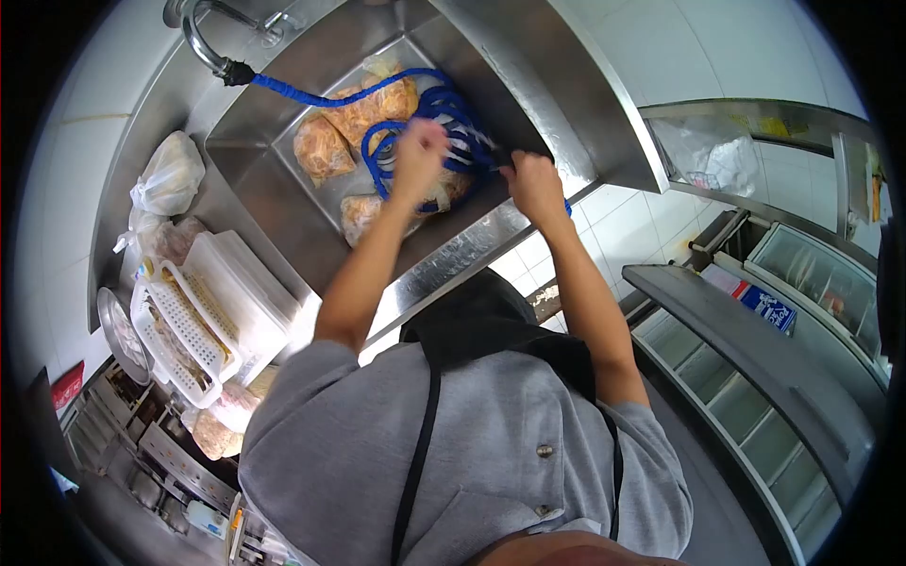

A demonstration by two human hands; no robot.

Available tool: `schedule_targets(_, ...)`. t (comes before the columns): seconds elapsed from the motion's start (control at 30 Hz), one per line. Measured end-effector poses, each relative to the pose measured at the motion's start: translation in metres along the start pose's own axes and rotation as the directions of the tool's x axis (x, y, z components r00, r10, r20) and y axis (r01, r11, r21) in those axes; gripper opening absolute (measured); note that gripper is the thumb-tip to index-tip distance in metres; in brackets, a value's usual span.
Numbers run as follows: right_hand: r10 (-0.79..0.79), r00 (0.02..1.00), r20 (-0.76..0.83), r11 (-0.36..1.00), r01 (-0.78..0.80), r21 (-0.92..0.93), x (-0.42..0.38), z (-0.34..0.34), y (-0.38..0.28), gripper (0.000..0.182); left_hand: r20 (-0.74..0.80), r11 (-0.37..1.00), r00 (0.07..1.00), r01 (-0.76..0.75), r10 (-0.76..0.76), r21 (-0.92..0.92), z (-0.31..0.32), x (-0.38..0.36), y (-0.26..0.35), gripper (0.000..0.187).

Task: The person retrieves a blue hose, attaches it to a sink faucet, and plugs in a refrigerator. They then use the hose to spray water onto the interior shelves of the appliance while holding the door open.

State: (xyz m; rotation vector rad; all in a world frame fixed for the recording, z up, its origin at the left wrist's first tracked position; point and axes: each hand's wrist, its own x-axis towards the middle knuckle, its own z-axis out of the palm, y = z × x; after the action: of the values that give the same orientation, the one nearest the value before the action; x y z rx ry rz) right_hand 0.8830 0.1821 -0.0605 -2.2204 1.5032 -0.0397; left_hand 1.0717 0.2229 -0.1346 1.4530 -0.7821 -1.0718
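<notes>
A blue hose (302,95) runs from the tap and lies in loose coils in the steel sink (255,203). My left hand (421,156), smeared by motion, is over the coils with its fingers seemingly curled. At the sink's near right, my right hand (536,191) is closed around a dark, thin thing; I cannot tell what it is. A bit of blue shows just beyond that hand. Beside and partly under the coils lie clear plastic bags of orange-brown food, among them one bag (322,149) at the left and another (361,215) nearer me.
The curved metal tap (193,33) rises at the back left. On the left ledge are a tied white bag (173,174), a white perforated basket (179,330) and a clear plastic tub (245,283). At right, a grey lid (764,349) stands raised over a compartmented unit.
</notes>
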Motion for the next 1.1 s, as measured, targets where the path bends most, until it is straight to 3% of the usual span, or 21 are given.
schedule_targets(0.03, 0.003, 1.0, -0.009, 1.0, -0.003, 0.002, 0.007, -0.008, -0.004, 0.021, 0.081, 0.965, 0.992, -0.113, 0.096, 0.236, 0.017, -0.035, -0.002, 0.016)
schedule_targets(0.07, -0.052, 0.996, -0.074, 0.998, 0.055, 0.044, 0.018, -0.017, -0.01, 0.022, 0.182, 0.981, 0.979, 0.055, -0.089, 0.184, 0.036, -0.06, -0.012, 0.033)
schedule_targets(0.1, -0.106, 0.985, -0.137, 0.99, 0.118, 0.082, 0.028, -0.027, -0.018, 0.023, 0.281, 0.976, 0.949, 0.083, -0.14, 0.204, 0.048, -0.08, -0.006, 0.047)
schedule_targets(0.23, -0.247, 0.918, -0.311, 0.949, 0.294, 0.113, 0.076, -0.061, -0.071, 0.024, 0.262, 0.966, 0.965, -0.088, 0.021, 0.244, 0.091, -0.11, -0.01, 0.075)
schedule_targets(0.3, -0.303, 0.89, -0.34, 0.933, 0.35, 0.085, 0.1, -0.08, -0.106, 0.024, 0.271, 0.976, 0.955, 0.062, -0.118, 0.208, 0.102, -0.104, -0.02, 0.064)
schedule_targets(0.4, -0.383, 0.819, -0.427, 0.901, 0.432, 0.02, 0.138, -0.107, -0.159, 0.023, 0.296, 0.998, 0.955, -0.026, 0.01, 0.049, 0.106, -0.105, -0.036, 0.034)
schedule_targets(0.43, -0.39, 0.804, -0.448, 0.887, 0.459, 0.052, 0.147, -0.117, -0.176, 0.019, 0.291, 0.985, 0.947, 0.164, -0.14, -0.058, 0.103, -0.107, 0.007, 0.031)
schedule_targets(0.5, -0.395, 0.836, -0.381, 0.888, 0.453, 0.073, 0.164, -0.126, -0.2, 0.029, 0.314, 0.941, 0.941, 0.212, -0.124, -0.263, 0.094, -0.105, 0.043, 0.03)
schedule_targets(0.53, -0.387, 0.836, -0.389, 0.89, 0.449, 0.079, 0.189, -0.114, -0.207, 0.029, 0.259, 0.957, 0.964, 0.126, -0.057, -0.26, 0.086, -0.102, 0.078, 0.032)
schedule_targets(0.6, -0.787, 0.607, -0.107, 0.613, 0.754, -0.235, 0.24, -0.082, -0.21, 0.035, 0.1, 0.964, 0.995, 0.023, 0.004, -0.266, 0.06, -0.085, 0.14, 0.037)
schedule_targets(0.63, -0.781, 0.614, -0.113, 0.622, 0.749, -0.229, 0.229, -0.086, -0.208, 0.035, 0.055, 0.96, 0.998, -0.023, 0.04, -0.279, 0.044, -0.072, 0.164, 0.04)
schedule_targets(0.67, -0.743, 0.654, -0.142, 0.669, 0.728, -0.149, 0.21, -0.1, -0.205, 0.037, 0.072, 0.885, 0.996, 0.083, -0.056, -0.458, 0.03, -0.046, 0.173, 0.042)
schedule_targets(0.73, -0.693, 0.7, -0.175, 0.718, 0.692, -0.077, 0.192, -0.134, -0.199, 0.04, 0.032, 0.841, 0.99, 0.136, -0.14, -0.523, -0.004, 0.006, 0.176, 0.041)
schedule_targets(0.8, -0.889, 0.454, -0.049, 0.448, 0.847, -0.286, 0.18, -0.168, -0.189, 0.04, 0.028, 0.764, 0.986, 0.145, -0.163, -0.628, -0.045, 0.072, 0.137, 0.034)
schedule_targets(0.87, -0.67, 0.726, -0.156, 0.737, 0.675, -0.03, 0.093, -0.197, -0.161, 0.03, 0.039, 0.523, 0.96, 0.184, -0.276, -0.832, -0.092, 0.152, 0.072, 0.046)
schedule_targets(0.9, -0.616, 0.76, -0.206, 0.76, 0.643, 0.098, 0.059, -0.194, -0.14, 0.031, 0.099, 0.388, 0.895, 0.286, -0.435, -0.877, -0.105, 0.163, 0.068, 0.06)
schedule_targets(0.93, -0.545, 0.796, -0.263, 0.77, 0.6, 0.218, 0.03, -0.183, -0.115, 0.034, 0.073, 0.413, 0.89, 0.281, -0.451, -0.866, -0.117, 0.178, 0.047, 0.073)
schedule_targets(1.0, -0.531, 0.777, -0.337, 0.744, 0.618, 0.254, -0.035, -0.149, -0.052, 0.04, -0.019, 0.752, 0.923, 0.302, -0.385, -0.587, -0.112, 0.173, 0.024, 0.07)
schedule_targets(1.03, -0.391, 0.839, -0.378, 0.719, 0.535, 0.444, -0.075, -0.12, -0.023, 0.036, -0.03, 0.873, 0.944, 0.292, -0.329, -0.39, -0.086, 0.131, 0.045, 0.066)
schedule_targets(1.07, -0.19, 0.922, -0.338, 0.733, 0.363, 0.575, -0.118, -0.096, 0.001, 0.036, -0.013, 0.942, 0.962, 0.265, -0.273, -0.208, -0.06, 0.088, 0.063, 0.063)
schedule_targets(1.1, 0.041, 0.998, -0.041, 0.85, -0.013, 0.527, -0.159, -0.064, 0.034, 0.034, 0.026, 0.978, 0.979, 0.205, -0.204, -0.038, -0.033, 0.047, 0.083, 0.06)
